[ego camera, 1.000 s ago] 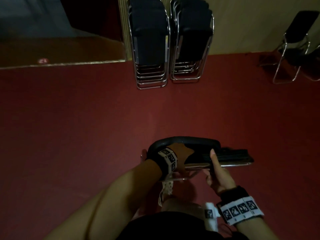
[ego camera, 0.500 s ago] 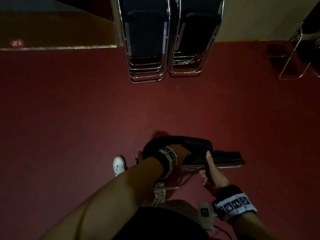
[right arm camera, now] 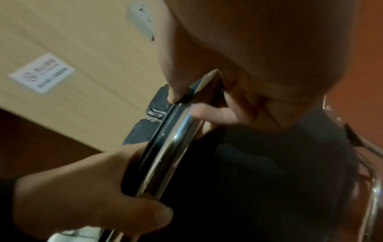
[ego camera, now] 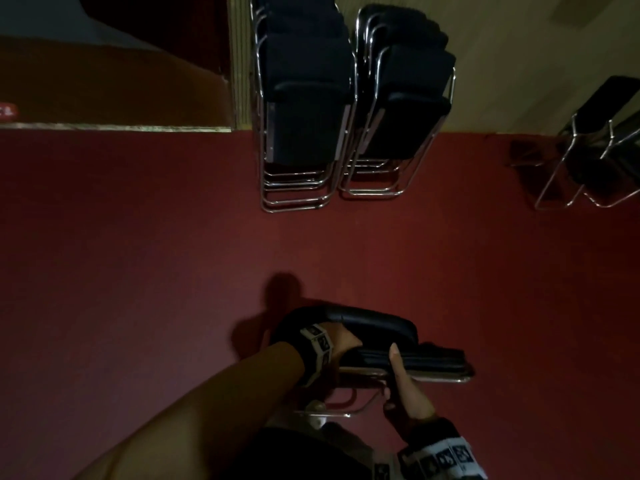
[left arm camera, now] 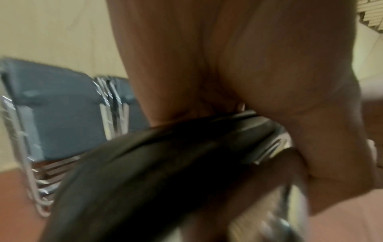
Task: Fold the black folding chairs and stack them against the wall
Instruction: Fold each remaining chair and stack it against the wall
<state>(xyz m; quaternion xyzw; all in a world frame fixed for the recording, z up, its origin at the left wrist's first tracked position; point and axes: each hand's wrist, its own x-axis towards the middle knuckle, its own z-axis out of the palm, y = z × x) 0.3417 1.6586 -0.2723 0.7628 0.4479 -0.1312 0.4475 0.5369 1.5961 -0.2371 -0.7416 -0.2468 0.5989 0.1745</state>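
Black padding and chrome tubing make up the folded chair (ego camera: 377, 344) carried flat above the red floor (ego camera: 138, 289), well apart from two stacks of folded chairs (ego camera: 304, 109) leaning on the wall (ego camera: 519, 46). The left hand (ego camera: 341, 342) grips its padded top, and the right hand (ego camera: 403, 386) clamps the frame. From the left wrist, blurred fingers (left arm camera: 269, 98) curl over the black edge. From the right wrist, a thumb (right arm camera: 176, 93) and fingers (right arm camera: 217, 113) pinch the chrome tube (right arm camera: 172, 142).

Head looks down; wrists close; share folded chair (ego camera: 374, 344).
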